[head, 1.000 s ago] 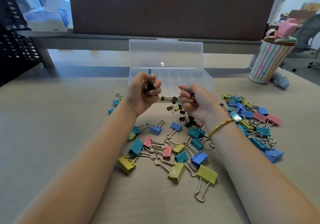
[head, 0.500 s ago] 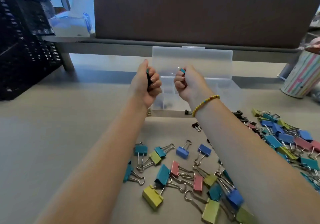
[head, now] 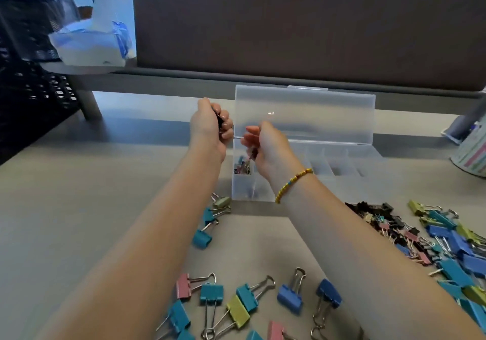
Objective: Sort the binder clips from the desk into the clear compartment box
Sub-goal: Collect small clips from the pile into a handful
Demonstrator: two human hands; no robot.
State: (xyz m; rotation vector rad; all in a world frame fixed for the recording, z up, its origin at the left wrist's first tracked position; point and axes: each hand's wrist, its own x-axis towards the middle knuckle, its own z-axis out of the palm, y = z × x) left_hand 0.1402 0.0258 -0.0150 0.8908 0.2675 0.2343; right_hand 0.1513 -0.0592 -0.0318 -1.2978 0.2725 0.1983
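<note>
The clear compartment box (head: 342, 155) stands on the desk with its lid raised. My left hand (head: 210, 126) hovers just left of the box, fingers curled round small dark binder clips. My right hand (head: 265, 145) is over the box's left rear compartment, fingers loosening, and small clips (head: 243, 166) drop from it and lie in that compartment. Large coloured binder clips (head: 236, 305) lie scattered on the near desk. A pile of small black and coloured clips (head: 389, 221) lies to the right, beside more large clips (head: 457, 247).
A brown partition (head: 302, 24) runs behind the box above a grey shelf. A black mesh crate (head: 29, 58) stands at far left, with a tissue pack (head: 92, 40) beside it. A striped cup (head: 473, 153) is at the right edge.
Both hands rose from the clip pile and moved forward to the box. My right hand has reached the left rear compartment and started to let its clips fall. The camera view shifted forward.
</note>
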